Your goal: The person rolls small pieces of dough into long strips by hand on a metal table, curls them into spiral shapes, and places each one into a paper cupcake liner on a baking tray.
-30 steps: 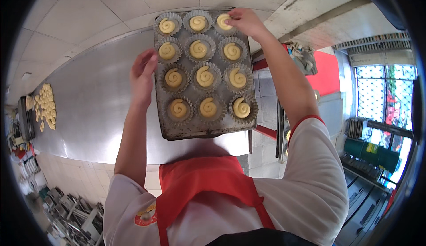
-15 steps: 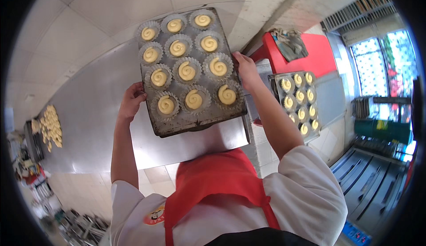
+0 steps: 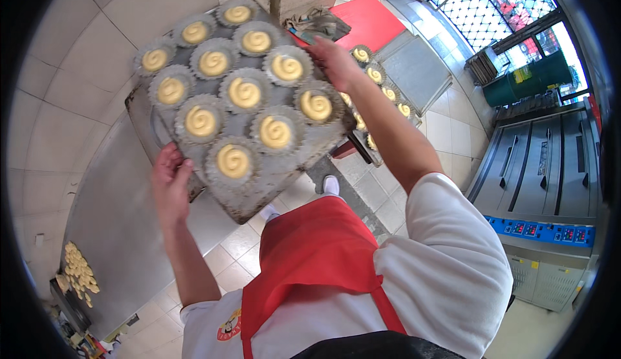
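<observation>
A dark metal baking tray (image 3: 284,160) is held between my two hands, lifted and turned at an angle. Several fluted paper cups (image 3: 217,140) stand on it, each with a pale yellow dough swirl (image 3: 245,92) inside. My left hand (image 3: 171,187) grips the tray's near left edge, thumb on top and fingers partly hidden. At the far right edge, my right hand (image 3: 336,65) closes on the rim, its fingertips partly out of sight. Another tray's worn rim (image 3: 143,125) shows underneath, on the steel table (image 3: 123,223).
Right of me, a second tray of swirls (image 3: 388,94) sits beside a red table (image 3: 369,22) with a dark cloth (image 3: 317,24). Farther right stands a steel deck oven (image 3: 537,165). Small dough pieces (image 3: 79,273) lie on the steel table's left end.
My body and view have turned right. The held tray has rotated and come off the tray beneath, whose edge now shows. My feet and more of the oven are now visible.
</observation>
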Demonstrator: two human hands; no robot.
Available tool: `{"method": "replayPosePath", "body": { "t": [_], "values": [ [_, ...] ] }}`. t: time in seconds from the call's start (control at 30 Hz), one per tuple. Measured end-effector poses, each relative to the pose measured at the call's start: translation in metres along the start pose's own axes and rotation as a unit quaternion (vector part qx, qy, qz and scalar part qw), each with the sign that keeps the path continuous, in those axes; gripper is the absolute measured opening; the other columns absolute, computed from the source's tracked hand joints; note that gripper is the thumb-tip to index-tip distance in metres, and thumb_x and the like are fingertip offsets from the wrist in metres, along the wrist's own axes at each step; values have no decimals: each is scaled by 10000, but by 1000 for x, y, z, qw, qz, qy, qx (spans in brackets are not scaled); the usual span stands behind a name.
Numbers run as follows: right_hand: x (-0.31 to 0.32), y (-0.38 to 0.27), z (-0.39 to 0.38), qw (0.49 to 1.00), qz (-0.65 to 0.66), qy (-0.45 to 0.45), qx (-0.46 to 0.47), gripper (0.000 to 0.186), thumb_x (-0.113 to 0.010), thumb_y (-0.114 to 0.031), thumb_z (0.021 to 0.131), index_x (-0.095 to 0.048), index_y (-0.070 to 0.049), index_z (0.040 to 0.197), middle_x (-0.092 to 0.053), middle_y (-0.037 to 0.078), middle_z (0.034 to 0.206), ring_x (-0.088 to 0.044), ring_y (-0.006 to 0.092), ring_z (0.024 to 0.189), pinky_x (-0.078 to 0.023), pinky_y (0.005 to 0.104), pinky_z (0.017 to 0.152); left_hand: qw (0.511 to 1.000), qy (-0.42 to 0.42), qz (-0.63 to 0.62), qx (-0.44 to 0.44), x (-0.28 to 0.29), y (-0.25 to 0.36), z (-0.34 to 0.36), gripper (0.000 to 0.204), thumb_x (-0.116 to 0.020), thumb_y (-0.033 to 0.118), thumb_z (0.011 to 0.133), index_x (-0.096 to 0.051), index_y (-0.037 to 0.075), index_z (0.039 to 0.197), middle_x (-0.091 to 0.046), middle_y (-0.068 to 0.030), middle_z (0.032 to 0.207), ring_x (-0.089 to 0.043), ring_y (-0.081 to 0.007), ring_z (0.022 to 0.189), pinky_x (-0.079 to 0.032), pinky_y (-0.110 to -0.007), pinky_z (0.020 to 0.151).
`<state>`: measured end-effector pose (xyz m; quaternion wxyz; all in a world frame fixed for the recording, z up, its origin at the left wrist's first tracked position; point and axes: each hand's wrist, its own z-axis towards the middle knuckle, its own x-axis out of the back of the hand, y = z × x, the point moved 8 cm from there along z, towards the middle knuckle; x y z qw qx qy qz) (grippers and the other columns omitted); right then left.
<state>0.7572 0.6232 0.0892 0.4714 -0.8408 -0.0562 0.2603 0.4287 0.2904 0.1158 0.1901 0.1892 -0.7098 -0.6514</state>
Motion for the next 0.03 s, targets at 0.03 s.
{"method": "replayPosePath", "body": {
  "t": [0.03],
  "values": [
    [23,-5,-18,999,29,-29,-28,556,-554,-499,1075,-684,-30,1343,-733,116,1233,-648,226,1141,-508,401,1073,1000,2,0,1,-12,-2,-7,568,-714,-24,936,-527,-44,1472,-632,-70,1205,-602,-171,1125,-477,-324,1050]
  ]
}}
